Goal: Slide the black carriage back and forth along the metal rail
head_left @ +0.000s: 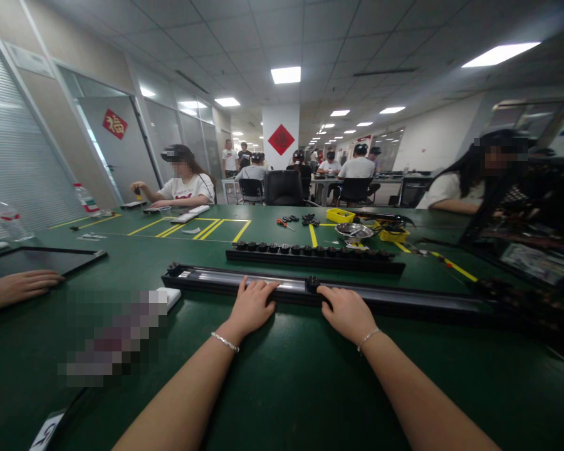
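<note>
A long black rail-like tray (pixel 395 299) with a shiny inner strip lies across the green table in front of me. My left hand (pixel 254 304) rests on its near edge, fingers spread over the strip and thumb toward me. Beside the small black block (pixel 313 284) seated in the tray is my right hand (pixel 348 308), its fingers bent and its fingertips against the block; the far side of this grip is hidden. Behind it, a second black strip (pixel 314 258) carries a row of several small black knob-like parts.
Yellow bins (pixel 341 215), a metal bowl (pixel 354 232), an orange-handled screwdriver (pixel 284 223) and black loops stand farther back. At left, another person's hand (pixel 26 288) touches a dark flat panel (pixel 37 263). A pixelated object (pixel 122 338) lies near left. Co-workers sit across and at right.
</note>
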### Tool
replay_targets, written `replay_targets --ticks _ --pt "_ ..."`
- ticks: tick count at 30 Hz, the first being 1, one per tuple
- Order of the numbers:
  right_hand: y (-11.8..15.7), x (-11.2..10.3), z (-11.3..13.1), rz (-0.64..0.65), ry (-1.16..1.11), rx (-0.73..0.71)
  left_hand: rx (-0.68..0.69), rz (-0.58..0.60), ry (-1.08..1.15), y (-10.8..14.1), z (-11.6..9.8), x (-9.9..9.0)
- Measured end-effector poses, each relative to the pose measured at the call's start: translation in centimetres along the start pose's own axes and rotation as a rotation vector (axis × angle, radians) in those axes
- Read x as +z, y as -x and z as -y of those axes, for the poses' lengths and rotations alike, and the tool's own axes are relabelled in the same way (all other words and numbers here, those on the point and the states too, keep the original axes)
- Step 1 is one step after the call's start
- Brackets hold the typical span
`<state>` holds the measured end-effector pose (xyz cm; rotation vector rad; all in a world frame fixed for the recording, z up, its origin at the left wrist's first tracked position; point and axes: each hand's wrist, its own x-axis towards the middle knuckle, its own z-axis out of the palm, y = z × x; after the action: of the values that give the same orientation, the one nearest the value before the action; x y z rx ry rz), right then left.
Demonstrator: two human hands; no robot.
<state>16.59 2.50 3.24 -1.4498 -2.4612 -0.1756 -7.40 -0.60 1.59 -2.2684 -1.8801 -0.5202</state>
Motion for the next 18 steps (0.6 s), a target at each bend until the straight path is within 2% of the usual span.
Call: replay_targets --ticks 18 --pt "-0.02 -0.30 -0.28 -0.026 0.007 0.032 0.023 -0.027 0.014 -0.03 0.22 0.20"
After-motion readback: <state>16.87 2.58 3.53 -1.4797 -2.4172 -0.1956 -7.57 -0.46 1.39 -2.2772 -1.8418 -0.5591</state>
